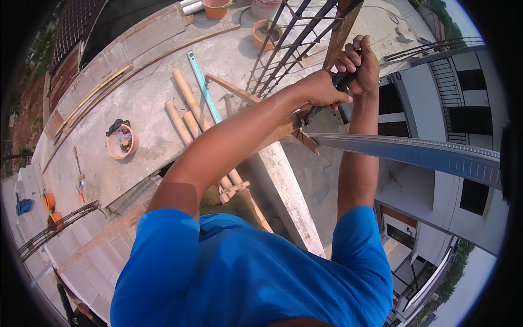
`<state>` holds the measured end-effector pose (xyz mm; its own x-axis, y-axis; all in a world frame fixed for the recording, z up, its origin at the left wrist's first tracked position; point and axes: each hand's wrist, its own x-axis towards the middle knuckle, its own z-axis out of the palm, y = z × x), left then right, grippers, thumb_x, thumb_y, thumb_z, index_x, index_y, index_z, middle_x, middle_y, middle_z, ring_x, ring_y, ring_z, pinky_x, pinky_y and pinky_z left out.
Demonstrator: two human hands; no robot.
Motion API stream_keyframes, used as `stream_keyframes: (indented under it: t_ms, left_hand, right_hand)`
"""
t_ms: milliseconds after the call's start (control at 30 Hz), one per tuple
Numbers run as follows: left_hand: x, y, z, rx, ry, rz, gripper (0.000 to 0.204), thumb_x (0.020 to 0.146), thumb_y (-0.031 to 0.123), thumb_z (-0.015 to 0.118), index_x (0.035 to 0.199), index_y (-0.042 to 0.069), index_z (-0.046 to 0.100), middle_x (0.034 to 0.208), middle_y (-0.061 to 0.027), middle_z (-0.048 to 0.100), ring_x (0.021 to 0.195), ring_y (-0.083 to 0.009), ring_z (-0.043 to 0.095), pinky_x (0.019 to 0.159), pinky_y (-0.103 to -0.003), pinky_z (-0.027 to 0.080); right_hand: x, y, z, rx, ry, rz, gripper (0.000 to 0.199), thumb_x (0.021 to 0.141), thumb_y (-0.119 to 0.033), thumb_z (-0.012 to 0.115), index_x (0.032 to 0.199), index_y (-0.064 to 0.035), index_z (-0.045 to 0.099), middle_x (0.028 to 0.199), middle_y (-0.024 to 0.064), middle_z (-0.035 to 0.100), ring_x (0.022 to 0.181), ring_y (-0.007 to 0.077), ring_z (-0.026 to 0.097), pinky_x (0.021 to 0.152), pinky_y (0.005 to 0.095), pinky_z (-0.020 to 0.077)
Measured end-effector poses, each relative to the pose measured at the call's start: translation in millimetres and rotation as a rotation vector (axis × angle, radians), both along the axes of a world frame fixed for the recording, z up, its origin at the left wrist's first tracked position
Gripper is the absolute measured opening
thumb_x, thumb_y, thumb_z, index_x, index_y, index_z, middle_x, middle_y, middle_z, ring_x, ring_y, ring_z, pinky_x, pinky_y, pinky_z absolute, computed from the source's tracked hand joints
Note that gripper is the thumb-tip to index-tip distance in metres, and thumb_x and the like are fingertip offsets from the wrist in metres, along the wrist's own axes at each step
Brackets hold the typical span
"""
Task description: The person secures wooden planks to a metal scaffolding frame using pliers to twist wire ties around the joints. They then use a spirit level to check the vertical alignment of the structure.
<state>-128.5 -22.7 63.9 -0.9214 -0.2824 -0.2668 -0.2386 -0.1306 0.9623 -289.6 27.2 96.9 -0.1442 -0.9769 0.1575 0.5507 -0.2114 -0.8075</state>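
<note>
Both my arms stretch forward and meet at a black-handled tool at the upper right. My left hand is closed around its lower part. My right hand curls its fingers around the upper part. A dark, thin part of the tool runs down toward wooden pieces below my left hand; its kind is hard to make out. Just beyond stands a rebar cage, with a brown board along its right side. A long bluish-grey strip with a ridged edge crosses in front of my right forearm.
On the concrete slab lie bamboo poles, a teal level and a hammer. An orange bucket stands at left, another near the cage. A concrete beam runs below my arms. White buildings rise at right.
</note>
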Motion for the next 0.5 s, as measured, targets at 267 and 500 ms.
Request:
stream_keyframes:
  t_ms: [267,500]
  left_hand:
    - [2,28,10,-0.218,0.161,0.431,0.040,0.080,0.020,0.085,0.106,-0.002,0.063,0.098,-0.0099,0.070,0.089,-0.0178,0.068,0.078,-0.033,0.054]
    - [15,21,11,-0.131,0.159,0.233,0.022,0.079,0.010,0.077,0.077,0.005,0.055,0.074,-0.0031,0.060,0.070,-0.0110,0.058,0.061,-0.030,0.045]
  right_hand:
    - [34,3,28,0.180,0.208,-0.281,0.026,0.111,-0.031,0.062,0.101,-0.0073,0.059,0.073,0.0018,0.050,0.067,0.0168,0.056,0.069,0.0386,0.0567]
    - [53,29,39,0.040,0.338,-0.282,0.021,0.112,-0.025,0.059,0.105,-0.0052,0.057,0.080,0.0016,0.050,0.075,0.0173,0.056,0.076,0.0392,0.0536]
